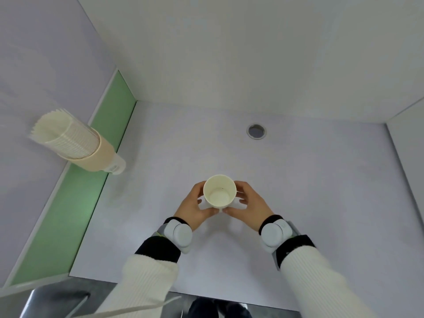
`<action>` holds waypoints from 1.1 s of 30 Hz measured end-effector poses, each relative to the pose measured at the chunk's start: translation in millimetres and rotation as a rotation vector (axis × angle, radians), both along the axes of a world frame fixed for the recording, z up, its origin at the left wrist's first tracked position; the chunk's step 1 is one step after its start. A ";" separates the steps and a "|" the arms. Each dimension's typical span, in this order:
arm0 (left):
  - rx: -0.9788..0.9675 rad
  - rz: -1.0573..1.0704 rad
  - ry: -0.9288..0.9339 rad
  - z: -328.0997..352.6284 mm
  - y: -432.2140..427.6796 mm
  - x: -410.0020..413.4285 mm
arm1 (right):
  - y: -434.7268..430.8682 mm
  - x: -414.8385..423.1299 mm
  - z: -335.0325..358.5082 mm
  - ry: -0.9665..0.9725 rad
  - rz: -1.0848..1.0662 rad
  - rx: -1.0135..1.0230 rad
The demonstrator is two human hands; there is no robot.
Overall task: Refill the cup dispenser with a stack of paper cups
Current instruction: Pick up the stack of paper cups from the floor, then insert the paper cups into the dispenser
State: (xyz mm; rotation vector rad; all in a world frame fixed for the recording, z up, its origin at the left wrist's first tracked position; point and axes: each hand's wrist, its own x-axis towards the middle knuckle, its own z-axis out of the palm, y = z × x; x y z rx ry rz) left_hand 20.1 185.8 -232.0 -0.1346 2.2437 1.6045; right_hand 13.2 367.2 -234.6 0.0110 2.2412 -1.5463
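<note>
1. My fingers (241,199) curl around the paper cup (219,191) from both sides, left hand (192,207) and right hand (249,206) pinching it upright over the counter (298,180).
2. The cup dispenser (91,152), already holding cups, hangs well left of the cup.
3. I should grip lightly, avoid crushing the rim, and line it up squarely before nesting.

Two hands (220,207), one cup (219,191), one dispenser (96,154)

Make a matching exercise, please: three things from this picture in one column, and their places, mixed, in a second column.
1. paper cup
2. cup dispenser
3. round hole

A. on the left wall
B. in the tabletop, far side
C. between the left hand and the right hand

Pairs: 1-C, 2-A, 3-B
</note>
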 end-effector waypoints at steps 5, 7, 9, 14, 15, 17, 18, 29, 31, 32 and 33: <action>0.005 0.054 0.029 13.1 -12.5 -0.7 | -11.5 -8.5 14.6 0.045 0.038 -0.008; -0.003 0.086 0.063 20.8 -18.8 -1.7 | -17.9 -14.5 22.1 0.069 0.066 -0.013; -0.011 0.135 0.094 31.0 -25.9 -3.2 | -25.8 -22.0 32.5 0.092 0.095 -0.025; -0.009 0.246 0.170 63.7 -50.4 -5.4 | -51.0 -40.0 66.1 0.159 0.183 -0.068; -0.014 0.278 0.194 72.4 -59.6 -4.3 | -60.4 -44.1 75.3 0.182 0.211 -0.082; -0.008 0.315 0.222 87.3 -69.1 -5.7 | -69.7 -50.6 89.9 0.213 0.227 -0.100; -0.003 0.340 0.244 95.5 -75.6 -5.4 | -76.4 -53.9 98.4 0.229 0.242 -0.114; -0.002 0.558 0.505 227.9 -138.8 -2.3 | -154.5 -82.9 226.0 0.438 0.321 -0.301; 0.004 0.580 0.541 254.7 -148.6 -3.3 | -166.9 -89.9 252.8 0.478 0.348 -0.335; 0.000 0.591 0.565 268.5 -153.0 -4.2 | -172.7 -94.0 266.4 0.498 0.362 -0.345; -0.007 0.604 0.595 283.9 -157.6 -4.6 | -178.8 -97.7 281.5 0.520 0.376 -0.354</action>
